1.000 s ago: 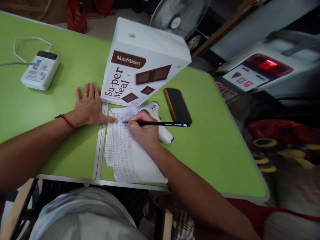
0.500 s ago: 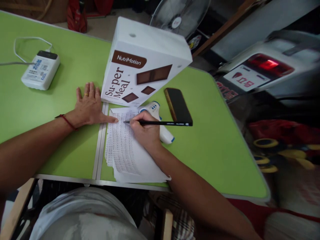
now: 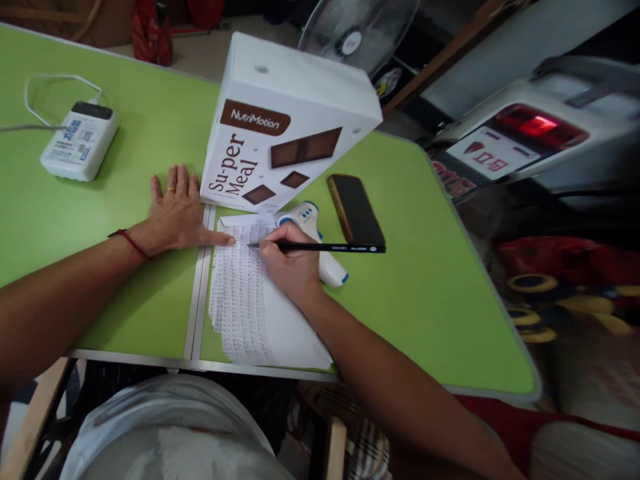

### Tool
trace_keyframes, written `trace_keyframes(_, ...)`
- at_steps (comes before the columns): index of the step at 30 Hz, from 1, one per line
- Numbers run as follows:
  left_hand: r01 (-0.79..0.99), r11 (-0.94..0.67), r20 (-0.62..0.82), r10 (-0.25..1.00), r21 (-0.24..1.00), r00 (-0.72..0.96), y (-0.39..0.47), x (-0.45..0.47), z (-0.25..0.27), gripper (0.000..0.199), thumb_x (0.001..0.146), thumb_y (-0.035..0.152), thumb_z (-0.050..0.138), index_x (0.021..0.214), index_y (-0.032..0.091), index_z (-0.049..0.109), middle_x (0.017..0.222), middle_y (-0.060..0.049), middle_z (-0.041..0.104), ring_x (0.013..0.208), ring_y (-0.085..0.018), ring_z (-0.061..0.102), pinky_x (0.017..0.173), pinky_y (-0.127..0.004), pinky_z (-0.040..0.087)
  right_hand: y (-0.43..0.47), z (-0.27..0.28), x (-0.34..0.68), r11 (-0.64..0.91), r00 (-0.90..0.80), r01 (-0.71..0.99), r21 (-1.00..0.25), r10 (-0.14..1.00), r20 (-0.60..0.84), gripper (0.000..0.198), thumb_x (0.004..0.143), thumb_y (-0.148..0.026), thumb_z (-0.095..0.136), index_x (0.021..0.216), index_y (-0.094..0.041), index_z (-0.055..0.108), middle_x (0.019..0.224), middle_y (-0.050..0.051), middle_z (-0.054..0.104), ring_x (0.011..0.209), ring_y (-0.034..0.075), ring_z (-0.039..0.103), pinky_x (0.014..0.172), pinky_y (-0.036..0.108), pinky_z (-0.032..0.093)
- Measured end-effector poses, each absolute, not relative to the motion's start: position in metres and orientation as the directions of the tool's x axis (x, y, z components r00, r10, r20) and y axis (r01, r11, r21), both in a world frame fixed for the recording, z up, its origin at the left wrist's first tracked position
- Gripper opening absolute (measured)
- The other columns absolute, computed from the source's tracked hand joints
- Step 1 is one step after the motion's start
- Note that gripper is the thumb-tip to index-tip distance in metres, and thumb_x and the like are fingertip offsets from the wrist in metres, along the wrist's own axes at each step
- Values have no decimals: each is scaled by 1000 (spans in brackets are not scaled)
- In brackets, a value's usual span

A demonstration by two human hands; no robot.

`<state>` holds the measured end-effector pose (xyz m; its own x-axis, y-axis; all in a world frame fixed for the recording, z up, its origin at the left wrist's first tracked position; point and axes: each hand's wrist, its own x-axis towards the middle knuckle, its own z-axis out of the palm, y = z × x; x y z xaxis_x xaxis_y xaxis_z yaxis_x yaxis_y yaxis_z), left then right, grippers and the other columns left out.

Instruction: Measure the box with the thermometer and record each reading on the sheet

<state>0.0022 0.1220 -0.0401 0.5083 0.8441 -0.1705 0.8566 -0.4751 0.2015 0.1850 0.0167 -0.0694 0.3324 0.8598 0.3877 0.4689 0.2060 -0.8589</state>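
Note:
My right hand [image 3: 291,261] is closed around a black pencil [image 3: 345,248], its tip at the upper part of a paper stack [image 3: 245,300]. Rows of small handwriting cover the left portion of the top sheet; the right side is blank. My left hand [image 3: 176,213] lies flat with fingers spread on the green table [image 3: 140,293], and its thumb rests on the paper's upper left edge. A white box [image 3: 280,147] printed "NutriMotion Su-per Meal" stands just beyond both hands. Partly hidden behind my right hand is a white and blue handheld device [image 3: 333,268], possibly an infrared thermometer.
A dark phone [image 3: 356,210] in a brown case lies right of the pencil hand. To the far left sits a white adapter-like device [image 3: 80,140] with cables. Past the table are a fan [image 3: 353,40] and a white scooter [image 3: 540,127] with a red light.
The paper's lower end has shifted slightly left and now lies flatter, its lower right corner no longer curled beside the forearm. Both hands keep nearly the same pose.

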Motion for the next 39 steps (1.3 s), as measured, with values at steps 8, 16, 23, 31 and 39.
trace_keyframes(8,873,-455,-202,851,178,485,120,4,-37,150,62,101,47,160,-2,1,167,-29,-4,155,-48,-6,123,-61,-5,14,-67,184,220,244,496,-840,893,378,11,68,-22,57,59,-25,52,53,-5,50,52,13,43,51,29,35)
trace_keyframes(16,867,-455,-173,855,204,489,121,3,-39,152,57,105,41,161,1,4,168,-27,-2,155,-46,-5,123,-62,-5,14,-65,184,161,236,496,-853,921,311,11,69,-20,58,60,-24,53,54,-5,51,53,13,43,53,29,36)
trace_keyframes(23,878,-446,-202,856,174,475,119,5,-35,153,58,103,46,160,-4,4,167,-28,-4,156,-45,-5,124,-61,-4,13,-64,183,154,234,501,-852,923,305,12,69,-19,58,60,-24,52,54,-5,50,54,13,42,53,29,36)
trace_keyframes(31,865,-457,-185,850,209,494,120,3,-37,150,59,103,45,161,1,2,168,-27,-3,155,-48,-6,122,-62,-6,13,-64,183,133,243,502,-855,927,287,11,66,-20,58,58,-24,51,52,-6,50,52,12,43,52,29,36)
trace_keyframes(39,871,-453,-203,850,191,486,120,4,-36,147,62,101,47,161,2,-1,168,-26,-4,154,-49,-6,123,-60,-6,15,-64,183,140,260,521,-842,913,313,11,66,-23,57,57,-24,51,52,-6,51,53,13,43,52,29,35)
